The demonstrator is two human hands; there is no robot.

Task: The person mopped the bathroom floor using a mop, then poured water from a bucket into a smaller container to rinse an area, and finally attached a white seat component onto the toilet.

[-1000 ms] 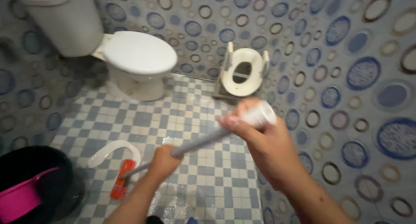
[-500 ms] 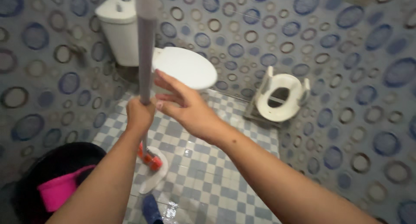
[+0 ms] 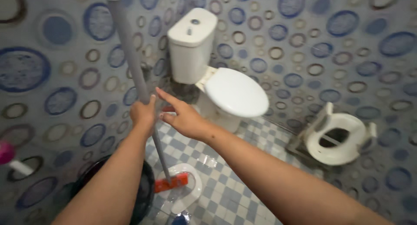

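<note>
Since half a second ago, the view has swung left: the toilet now sits at upper centre of the frame instead of upper left, and the mop handle leans from the top left rather than standing straight up.

A grey mop handle (image 3: 130,64) runs from the top left edge down to the lower centre, where it ends in an orange mop head (image 3: 172,182) resting on a white curved pad (image 3: 190,194) on the checked blue and white tile floor (image 3: 243,186). The left hand (image 3: 143,114) is wrapped tight around the handle at mid-frame. The right hand (image 3: 182,116) hovers just beside it with fingers spread apart, gripping nothing; whether a fingertip touches the handle is unclear.

Behind the hands stands a white toilet (image 3: 234,92) with its lid down and its tank (image 3: 191,44) against a wall of blue and brown circles. A small white child's seat (image 3: 339,136) leans at the right. A black bucket (image 3: 145,194) sits at the lower left, just beside the mop head.
</note>
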